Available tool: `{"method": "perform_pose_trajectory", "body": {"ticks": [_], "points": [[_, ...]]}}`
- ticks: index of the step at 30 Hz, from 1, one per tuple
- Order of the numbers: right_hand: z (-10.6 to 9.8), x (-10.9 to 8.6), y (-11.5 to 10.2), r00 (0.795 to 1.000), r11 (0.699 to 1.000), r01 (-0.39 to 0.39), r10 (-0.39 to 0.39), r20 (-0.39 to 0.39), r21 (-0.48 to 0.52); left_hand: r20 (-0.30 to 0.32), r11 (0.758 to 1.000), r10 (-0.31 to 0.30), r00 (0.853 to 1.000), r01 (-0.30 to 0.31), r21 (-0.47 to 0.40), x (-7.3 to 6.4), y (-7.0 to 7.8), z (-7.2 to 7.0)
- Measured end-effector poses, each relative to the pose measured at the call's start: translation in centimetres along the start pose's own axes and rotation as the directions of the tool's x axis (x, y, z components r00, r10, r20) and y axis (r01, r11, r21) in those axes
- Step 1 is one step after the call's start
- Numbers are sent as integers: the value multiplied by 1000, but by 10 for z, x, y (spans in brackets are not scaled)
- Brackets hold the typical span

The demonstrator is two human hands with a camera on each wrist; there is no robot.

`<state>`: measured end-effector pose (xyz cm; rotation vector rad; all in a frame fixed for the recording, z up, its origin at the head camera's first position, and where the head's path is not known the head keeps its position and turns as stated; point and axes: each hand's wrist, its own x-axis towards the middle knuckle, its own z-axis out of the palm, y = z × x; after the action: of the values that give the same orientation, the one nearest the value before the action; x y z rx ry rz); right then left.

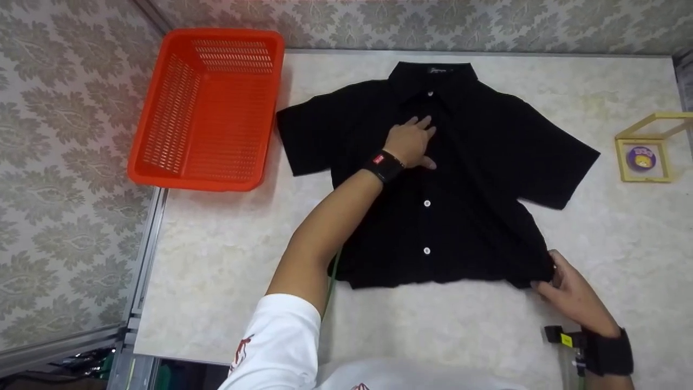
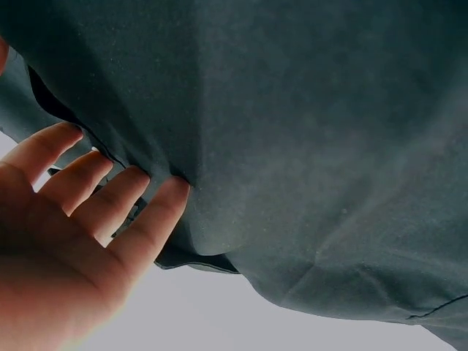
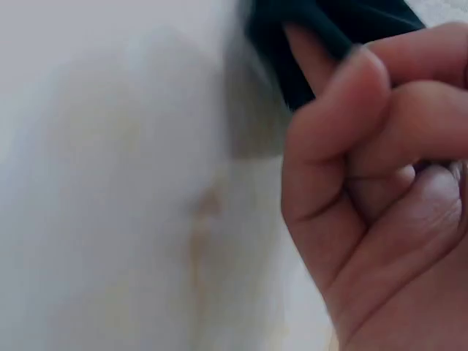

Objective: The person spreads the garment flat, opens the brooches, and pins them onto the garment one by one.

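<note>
A black short-sleeved shirt (image 1: 379, 216) with white buttons lies front up on the table, its collar toward the far edge. Fingers spread, my left hand (image 1: 410, 143) rests on the chest just below the collar. In the left wrist view the fingertips of that hand (image 2: 95, 212) touch the dark cloth near the edge of the front opening. At the shirt's lower right corner, my right hand (image 1: 568, 292) pinches the hem. The right wrist view shows the curled fingers of this hand (image 3: 380, 146) with a fold of the dark cloth (image 3: 307, 29) at them.
An orange plastic basket (image 1: 222, 130) with slotted walls stands at the back left, close to the shirt's sleeve. On the right side of the table sits a small yellow-framed box (image 1: 644, 176) with a purple round picture. Patterned wall covering (image 1: 70, 162) borders the left and back.
</note>
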<state>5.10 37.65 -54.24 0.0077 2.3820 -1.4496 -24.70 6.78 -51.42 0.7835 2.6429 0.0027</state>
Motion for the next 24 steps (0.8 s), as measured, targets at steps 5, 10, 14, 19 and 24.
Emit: {"method": "perform_pose_trajectory", "body": {"ticks": [5, 10, 14, 19, 24], "points": [[-4, -5, 4, 998, 998, -63, 63, 9, 20, 16, 1000, -3, 1000, 3, 25, 0, -1, -2], [-2, -6, 3, 996, 996, -90, 90, -26, 7, 16, 1000, 4, 1000, -4, 4, 0, -2, -2], [4, -1, -1, 990, 985, -137, 132, -55, -102, 9, 1000, 2, 1000, -2, -2, 0, -3, -1], [10, 2, -3, 996, 966, -89, 80, -45, -242, -9, 1000, -1, 1000, 1, 4, 0, -1, 1], [10, -4, -1, 1000, 977, 20, -22, -9, -214, -9, 1000, -11, 1000, 11, 2, 3, -1, 1]]}}
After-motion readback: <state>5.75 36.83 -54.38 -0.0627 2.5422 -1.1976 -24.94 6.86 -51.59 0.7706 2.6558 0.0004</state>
